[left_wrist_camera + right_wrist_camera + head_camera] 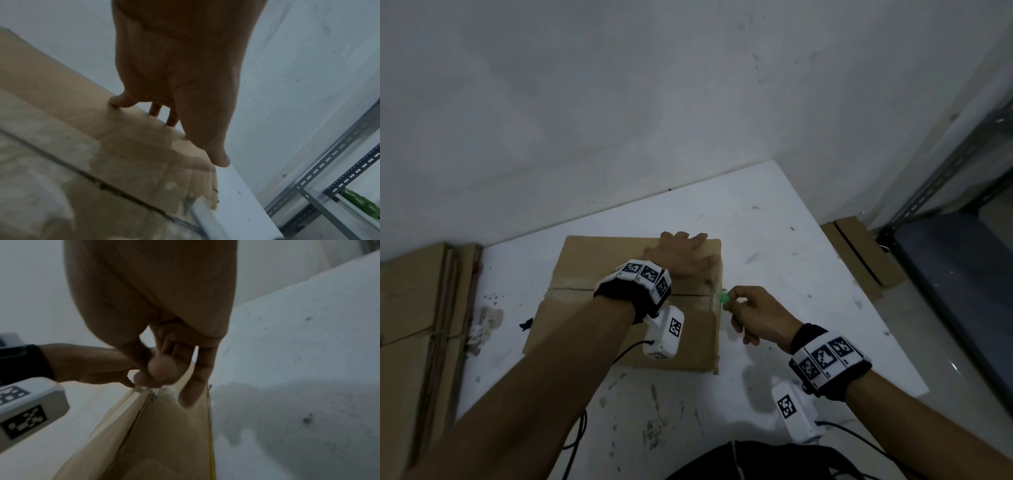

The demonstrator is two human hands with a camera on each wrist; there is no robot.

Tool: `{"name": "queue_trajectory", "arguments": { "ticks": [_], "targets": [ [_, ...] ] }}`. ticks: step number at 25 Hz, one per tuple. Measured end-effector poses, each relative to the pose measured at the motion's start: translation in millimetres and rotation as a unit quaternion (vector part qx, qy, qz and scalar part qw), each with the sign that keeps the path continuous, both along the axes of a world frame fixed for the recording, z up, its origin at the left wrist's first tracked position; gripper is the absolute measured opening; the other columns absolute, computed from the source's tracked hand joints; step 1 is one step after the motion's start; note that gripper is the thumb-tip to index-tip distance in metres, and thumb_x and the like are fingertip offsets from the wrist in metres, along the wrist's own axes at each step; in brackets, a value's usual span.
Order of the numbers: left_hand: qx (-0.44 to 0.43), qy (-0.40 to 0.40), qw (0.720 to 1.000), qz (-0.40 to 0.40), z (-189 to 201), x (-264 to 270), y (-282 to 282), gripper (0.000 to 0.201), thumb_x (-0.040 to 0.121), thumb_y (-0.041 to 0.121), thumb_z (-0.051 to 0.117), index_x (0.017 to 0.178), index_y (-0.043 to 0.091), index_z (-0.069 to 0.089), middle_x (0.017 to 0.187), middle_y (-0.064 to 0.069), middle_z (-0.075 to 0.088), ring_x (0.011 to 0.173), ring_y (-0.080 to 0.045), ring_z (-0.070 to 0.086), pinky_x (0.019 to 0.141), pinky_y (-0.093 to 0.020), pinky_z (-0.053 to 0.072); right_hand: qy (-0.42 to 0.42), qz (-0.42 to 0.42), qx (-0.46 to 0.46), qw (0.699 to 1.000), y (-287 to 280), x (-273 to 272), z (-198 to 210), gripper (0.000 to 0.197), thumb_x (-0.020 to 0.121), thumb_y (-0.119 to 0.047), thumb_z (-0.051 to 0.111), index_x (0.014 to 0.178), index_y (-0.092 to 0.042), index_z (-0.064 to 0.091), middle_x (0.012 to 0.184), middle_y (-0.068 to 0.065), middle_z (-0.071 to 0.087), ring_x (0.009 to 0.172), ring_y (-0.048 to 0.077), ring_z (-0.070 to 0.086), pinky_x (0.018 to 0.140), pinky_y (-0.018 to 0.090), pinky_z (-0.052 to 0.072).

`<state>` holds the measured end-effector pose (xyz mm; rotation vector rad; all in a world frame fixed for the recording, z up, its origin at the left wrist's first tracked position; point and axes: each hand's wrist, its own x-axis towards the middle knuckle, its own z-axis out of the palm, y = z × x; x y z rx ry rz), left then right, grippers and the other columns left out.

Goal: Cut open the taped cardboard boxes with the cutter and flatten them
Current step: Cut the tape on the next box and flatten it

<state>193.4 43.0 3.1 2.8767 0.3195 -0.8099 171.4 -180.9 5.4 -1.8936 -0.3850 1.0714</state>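
Both forearms are bare, and each wrist wears a black band [619, 298] topped by a white strip printed with square black-and-white coded markers [643, 272]. Under each band hangs a white, boxy camera unit [664, 332] carrying another such marker, with a thin black cable [626, 349] running back from it. The right wrist's band [828, 359] and unit [796, 414] match those on the left.

Left hand [686, 255] flat on cardboard box [592, 260]
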Motion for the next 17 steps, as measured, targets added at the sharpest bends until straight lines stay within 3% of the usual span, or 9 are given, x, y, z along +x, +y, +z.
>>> {"name": "queue_trajectory", "arguments": {
  "ticks": [2, 3, 6, 10, 12, 17],
  "targets": [
    [-0.002, 0.004, 1.0, 0.029, -0.7, 7.7, -7.6, 0.106, 0.069, 0.097, 0.023, 0.15, 0.03, 0.034, 0.146, -0.01, 0.049, 0.136, -0.037, 0.04, 0.113, -0.058, 0.026, -0.012, 0.049, -0.011, 0.999, -6.0, -4.9, -0.2, 0.022, 0.103, -0.023, 0.046, 0.1, -0.006, 0.059, 0.062, 0.007, 0.066, 0.04, 0.022, 0.051, 0.05, 0.029, 0.048],
    [0.003, 0.001, 0.999, 0.035, 0.7, 10.6, -10.9, 0.102, 0.071, 0.096, 0.029, 0.146, 0.027, 0.041, 0.142, -0.009, 0.053, 0.132, -0.035, 0.044, 0.112, -0.056, 0.026, -0.019, 0.051, -0.014, 0.998, -8.4, -7.6, -0.8, 0.021, 0.102, -0.022, 0.047, 0.098, -0.006, 0.059, 0.061, 0.006, 0.067, 0.04, 0.023, 0.052, 0.05, 0.028, 0.048],
    [-0.003, -0.004, 0.999, 0.042, 9.2, 19.0, -20.7, 0.079, 0.083, 0.075, 0.051, 0.139, 0.019, 0.051, 0.143, -0.007, 0.052, 0.132, -0.03, 0.046, 0.113, -0.044, 0.026, -0.028, -0.017, -0.022, 0.999, -16.4, -5.0, -2.7, 0.023, 0.1, -0.022, 0.049, 0.091, -0.003, 0.059, 0.056, 0.008, 0.065, 0.039, 0.024, 0.052, 0.047, 0.027, 0.047],
    [-0.045, 0.028, 0.997, 0.055, 15.8, 23.8, -20.4, 0.076, 0.074, 0.07, 0.04, 0.129, 0.021, 0.058, 0.139, -0.006, 0.055, 0.125, -0.03, 0.05, 0.107, -0.041, 0.037, -0.004, -0.105, -0.013, 0.994, -17.5, 13.9, -6.3, 0.024, 0.1, -0.022, 0.048, 0.086, -0.005, 0.057, 0.058, 0.011, 0.065, 0.042, 0.028, 0.052, 0.051, 0.033, 0.05],
    [-0.059, 0.04, 0.996, 0.059, 15.3, 26.6, -16.0, 0.061, 0.081, 0.068, 0.041, 0.116, 0.022, 0.062, 0.131, -0.005, 0.059, 0.116, -0.028, 0.054, 0.102, -0.042, 0.043, 0.03, -0.109, 0.008, 0.994, -9.8, 17.6, -6.3, 0.021, 0.101, -0.02, 0.048, 0.089, -0.006, 0.057, 0.066, 0.015, 0.069, 0.046, 0.03, 0.056, 0.056, 0.038, 0.055],
    [-0.077, 0.039, 0.995, 0.046, 16.1, 27.2, -18.4, 0.063, 0.069, 0.068, 0.03, 0.1, 0.02, 0.059, 0.123, -0.008, 0.062, 0.108, -0.028, 0.056, 0.099, -0.043, 0.045, 0.063, -0.081, 0.029, 0.994, 10.3, 12.7, -10.8, 0.018, 0.104, -0.024, 0.046, 0.099, -0.01, 0.056, 0.075, 0.015, 0.07, 0.049, 0.029, 0.061, 0.052, 0.033, 0.055]
  ]
}}
